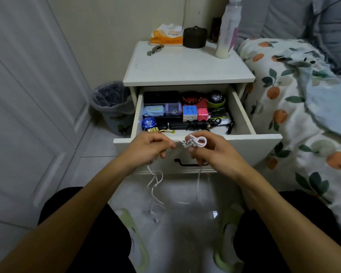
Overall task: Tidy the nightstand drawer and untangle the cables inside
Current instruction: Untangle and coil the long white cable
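While both hands work just in front of the open drawer [197,139], the right hand [211,152] has its fingers curled around a knotted clump of white cable [195,142], a couple of loops standing up above the fingertips, and the left hand [150,147] pinches the strand that runs across to that knot at the middle of the frame. From under each hand a loose white tail hangs toward the floor, the left one doubled into slack curls. As I see it, the risk is pulling the two hands apart: that would cinch the knot tighter rather than free it, and the dangling ends could snag on the black drawer handle [189,164] just behind them. Inside the drawer, near its front edge, one black cable [203,123] still lies bundled, not yet dealt with. Around it I count two puzzle cubes, one blue-faced [189,112] and one pink [202,114], one blue yo-yo [148,124] at the lower left of the drawer, one bead bracelet [192,99] and one black case [161,97] at the back; smaller boxes I cannot count surely. On the nightstand top [185,69], in the upper middle of the frame, stand one tissue pack [166,36], one dark round jar [195,37] and one tall white bottle [227,30]. One bin [114,107] sits left of the nightstand.
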### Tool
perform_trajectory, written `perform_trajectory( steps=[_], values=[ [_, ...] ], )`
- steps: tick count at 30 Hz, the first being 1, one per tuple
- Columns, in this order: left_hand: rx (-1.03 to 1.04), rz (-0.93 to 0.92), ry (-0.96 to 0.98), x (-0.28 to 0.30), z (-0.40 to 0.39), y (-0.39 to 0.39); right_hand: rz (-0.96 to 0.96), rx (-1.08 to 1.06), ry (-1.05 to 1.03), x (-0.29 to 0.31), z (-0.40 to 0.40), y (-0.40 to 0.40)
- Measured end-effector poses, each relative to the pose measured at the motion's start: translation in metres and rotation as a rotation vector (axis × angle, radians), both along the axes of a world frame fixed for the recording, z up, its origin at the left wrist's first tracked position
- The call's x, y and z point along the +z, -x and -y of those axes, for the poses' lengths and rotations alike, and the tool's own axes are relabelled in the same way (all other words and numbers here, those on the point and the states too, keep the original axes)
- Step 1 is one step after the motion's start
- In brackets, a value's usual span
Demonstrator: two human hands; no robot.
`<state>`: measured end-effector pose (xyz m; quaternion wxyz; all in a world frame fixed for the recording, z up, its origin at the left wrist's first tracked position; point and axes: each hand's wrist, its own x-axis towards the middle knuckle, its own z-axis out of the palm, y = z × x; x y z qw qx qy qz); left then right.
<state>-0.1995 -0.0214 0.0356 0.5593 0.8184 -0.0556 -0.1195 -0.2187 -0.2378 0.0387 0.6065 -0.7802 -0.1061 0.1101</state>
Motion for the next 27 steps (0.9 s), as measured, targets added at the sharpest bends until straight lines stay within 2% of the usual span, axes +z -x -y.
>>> perform_trajectory(
  steps=[4, 9, 15, 18, 22, 25, 27],
  values=[
    [0.049, -0.023, 0.166, -0.012, 0.000, -0.005, 0.008, -0.033, 0.029, -0.003, 0.000, -0.011],
    [0.070, 0.024, 0.058, -0.027, 0.000, -0.004, 0.039, -0.009, 0.038, -0.016, -0.006, -0.015],
    [0.005, 0.096, 0.059, -0.021, 0.005, -0.001, -0.046, 0.121, 0.020, -0.016, -0.011, -0.011],
    [0.033, 0.203, 0.090, -0.015, 0.009, 0.003, -0.047, 0.025, -0.049, -0.015, -0.012, -0.010],
    [0.047, 0.248, 0.144, -0.009, 0.011, 0.005, 0.056, -0.185, -0.086, -0.013, -0.008, -0.011],
    [0.025, 0.238, 0.154, -0.011, 0.014, 0.005, 0.195, -0.144, 0.066, -0.013, -0.003, -0.010],
    [0.041, 0.247, 0.167, -0.013, 0.015, 0.006, 0.204, -0.132, 0.091, -0.014, -0.002, -0.008]
  ],
)
